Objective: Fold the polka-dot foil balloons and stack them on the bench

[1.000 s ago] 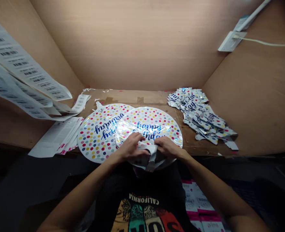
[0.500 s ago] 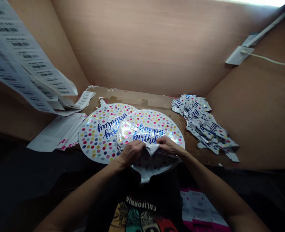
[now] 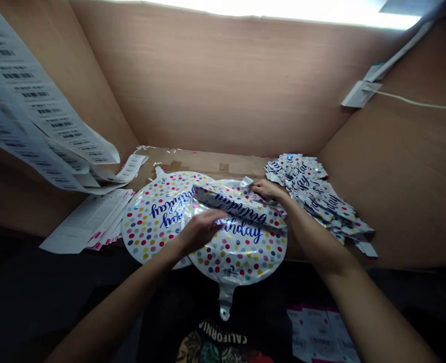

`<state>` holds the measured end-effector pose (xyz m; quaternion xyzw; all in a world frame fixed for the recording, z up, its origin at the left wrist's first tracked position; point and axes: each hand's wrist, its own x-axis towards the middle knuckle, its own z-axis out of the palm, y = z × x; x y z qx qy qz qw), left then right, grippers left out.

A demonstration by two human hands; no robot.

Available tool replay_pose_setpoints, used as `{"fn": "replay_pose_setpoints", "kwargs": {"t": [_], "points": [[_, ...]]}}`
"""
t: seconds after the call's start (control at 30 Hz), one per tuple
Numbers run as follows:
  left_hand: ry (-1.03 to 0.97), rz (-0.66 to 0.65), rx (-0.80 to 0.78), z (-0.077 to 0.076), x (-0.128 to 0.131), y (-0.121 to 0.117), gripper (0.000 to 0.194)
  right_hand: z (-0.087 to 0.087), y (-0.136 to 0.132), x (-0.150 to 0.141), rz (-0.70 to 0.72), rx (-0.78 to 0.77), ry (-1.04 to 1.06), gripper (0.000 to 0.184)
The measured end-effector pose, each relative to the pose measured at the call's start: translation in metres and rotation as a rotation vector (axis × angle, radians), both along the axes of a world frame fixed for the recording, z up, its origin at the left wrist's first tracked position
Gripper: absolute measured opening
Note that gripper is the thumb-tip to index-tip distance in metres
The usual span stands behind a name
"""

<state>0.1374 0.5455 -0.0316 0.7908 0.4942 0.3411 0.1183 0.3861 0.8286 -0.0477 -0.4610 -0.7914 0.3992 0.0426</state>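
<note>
A flat, uninflated foil balloon (image 3: 230, 252), white with coloured dots and blue "birthday" lettering, lies in front of me, its tail towards my body. Its far part forms a crumpled, folded band across the middle. My right hand (image 3: 267, 189) is at the far edge of that band, fingers closed on the foil beside a small pale tab. Over the near left part of the balloon is my left hand (image 3: 205, 228), fingers stretched out and slightly blurred, holding nothing. A second flat dotted balloon (image 3: 147, 222) lies partly under the first, on the left.
A pile of folded dotted balloons (image 3: 310, 189) lies on the right. Printed cards (image 3: 90, 222) are stacked on the left, below hanging barcode label strips (image 3: 56, 111). Cardboard walls (image 3: 208, 85) enclose the brown worktop (image 3: 196, 157). Pink-and-white packets (image 3: 317, 327) are at lower right.
Both hands were together at the balloon's near middle, gripping a foil edge. The right hand has moved away to the far edge; the left has let go. The balloon's near part now lies spread out.
</note>
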Motion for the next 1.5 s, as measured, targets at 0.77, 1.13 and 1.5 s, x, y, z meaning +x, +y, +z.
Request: {"fn": "replay_pose_setpoints", "kwargs": {"t": [0.77,1.13,1.5], "points": [[0.499,0.418,-0.333,-0.082,-0.036,0.125,0.081,-0.05,-0.124,0.082,-0.466,0.523,-0.515,0.049],[0.477,0.487,-0.427,-0.067,-0.026,0.136,0.077,-0.061,-0.213,0.191,-0.513,0.506,-0.67,0.044],[0.488,0.177,-0.74,-0.024,0.071,0.148,0.037,-0.06,-0.208,0.186,-0.484,0.706,-0.493,0.036]]}}
